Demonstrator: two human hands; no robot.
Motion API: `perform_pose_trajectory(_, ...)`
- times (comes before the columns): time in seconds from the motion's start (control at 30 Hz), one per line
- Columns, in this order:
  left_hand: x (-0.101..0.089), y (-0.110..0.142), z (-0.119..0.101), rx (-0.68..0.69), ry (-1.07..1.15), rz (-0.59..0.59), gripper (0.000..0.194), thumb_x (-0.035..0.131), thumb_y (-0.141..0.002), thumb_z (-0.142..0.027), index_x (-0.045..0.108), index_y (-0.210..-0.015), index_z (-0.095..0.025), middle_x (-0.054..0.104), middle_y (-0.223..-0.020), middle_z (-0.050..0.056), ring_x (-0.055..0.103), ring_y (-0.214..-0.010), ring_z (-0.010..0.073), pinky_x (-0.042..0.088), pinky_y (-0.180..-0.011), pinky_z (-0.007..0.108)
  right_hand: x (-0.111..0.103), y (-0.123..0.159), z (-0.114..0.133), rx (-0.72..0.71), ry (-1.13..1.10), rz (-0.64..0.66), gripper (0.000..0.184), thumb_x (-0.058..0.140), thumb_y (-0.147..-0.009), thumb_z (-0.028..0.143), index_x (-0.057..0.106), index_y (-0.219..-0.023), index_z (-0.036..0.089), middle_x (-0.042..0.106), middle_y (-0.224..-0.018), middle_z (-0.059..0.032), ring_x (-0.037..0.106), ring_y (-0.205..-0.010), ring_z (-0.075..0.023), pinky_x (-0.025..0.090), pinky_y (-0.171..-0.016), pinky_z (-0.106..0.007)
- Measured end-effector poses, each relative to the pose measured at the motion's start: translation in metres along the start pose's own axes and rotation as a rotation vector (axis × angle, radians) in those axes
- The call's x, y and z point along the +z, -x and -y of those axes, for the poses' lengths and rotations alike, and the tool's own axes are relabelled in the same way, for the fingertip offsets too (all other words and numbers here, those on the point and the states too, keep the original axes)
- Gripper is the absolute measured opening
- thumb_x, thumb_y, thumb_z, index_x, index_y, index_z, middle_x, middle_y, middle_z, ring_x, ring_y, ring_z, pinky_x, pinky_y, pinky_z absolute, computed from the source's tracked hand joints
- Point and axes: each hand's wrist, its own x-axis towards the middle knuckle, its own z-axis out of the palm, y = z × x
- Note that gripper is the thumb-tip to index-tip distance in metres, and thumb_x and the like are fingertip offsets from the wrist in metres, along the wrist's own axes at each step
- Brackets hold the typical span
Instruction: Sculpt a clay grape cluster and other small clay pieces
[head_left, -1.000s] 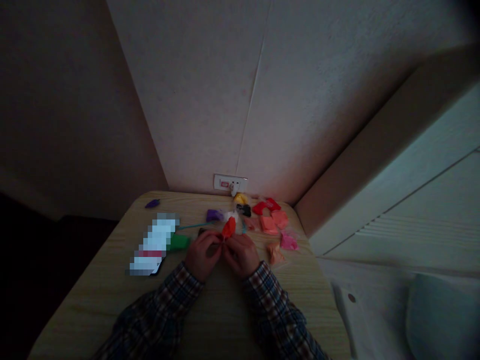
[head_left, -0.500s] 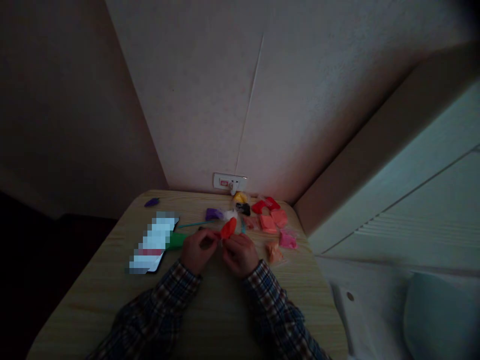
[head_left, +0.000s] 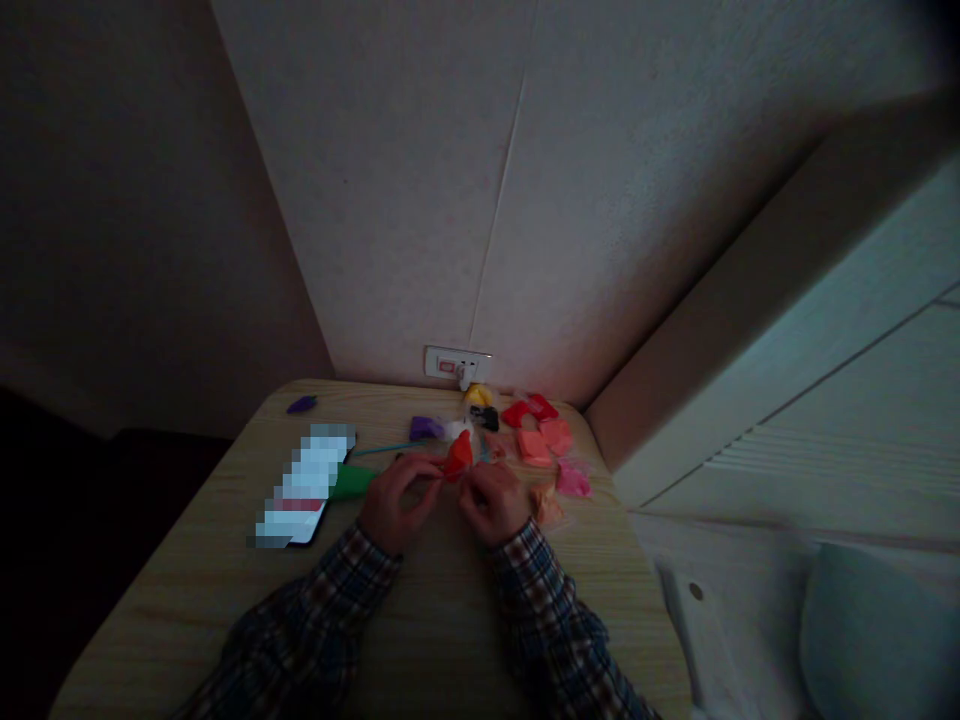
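Observation:
A lump of bright red modelling clay (head_left: 458, 456), perhaps in a clear bag, stands up between my hands above the table. My left hand (head_left: 397, 500) pinches its left edge between thumb and fingertips. Just to the right, my right hand (head_left: 495, 502) is closed, its fingers curled close to the lump's lower right side; what they grip is hidden. Behind the hands lie a purple packet (head_left: 427, 428), a white packet (head_left: 459, 430) and a thin blue stick (head_left: 386, 448). A flat green piece (head_left: 352, 483) reaches out from beside my left hand.
A phone (head_left: 304, 490) with a blurred screen lies at left on the wooden table (head_left: 225, 580). A small purple piece (head_left: 302, 404) is at the back left. Yellow (head_left: 478, 396), black (head_left: 486, 418), orange (head_left: 534, 447), pink (head_left: 574, 478) and peach (head_left: 547, 504) packets lie to the right.
My right hand has shifted slightly right and down, away from the red clay. My left fingers have straightened a little, and the lump now sits a bit lower.

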Motion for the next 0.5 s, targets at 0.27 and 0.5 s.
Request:
perform_pose_trajectory(0.27, 0.0038, -0.0009, 0.0026, 0.306, -0.163, 0.053, 0.055, 0.053, -0.083, -0.018, 0.035, -0.135, -0.017, 0.048, -0.131, 0.017, 0.041, -0.124, 0.0293, 0.039, -0.101, 0.051, -0.0043, -0.0007, 0.0026, -0.075, -0.056, 0.022, 0.016, 0.041, -0.077, 0.017, 0.045, -0.062, 0.02, 0.047, -0.055, 0.0005, 0.043, -0.053, -0.0146, 0.033, -0.055, -0.028)
perform_pose_trajectory(0.5, 0.0026, -0.0013, 0.0069, 0.422, -0.291, 0.092, 0.039, 0.048, -0.089, -0.027, 0.046, -0.127, -0.019, 0.059, -0.123, 0.012, 0.044, -0.123, 0.0279, 0.037, -0.101, 0.048, -0.0019, 0.0003, 0.0056, -0.146, -0.062, 0.034, 0.014, 0.042, -0.075, 0.018, 0.046, -0.062, 0.02, 0.048, -0.055, 0.0001, 0.043, -0.054, -0.0148, 0.034, -0.054, -0.029)
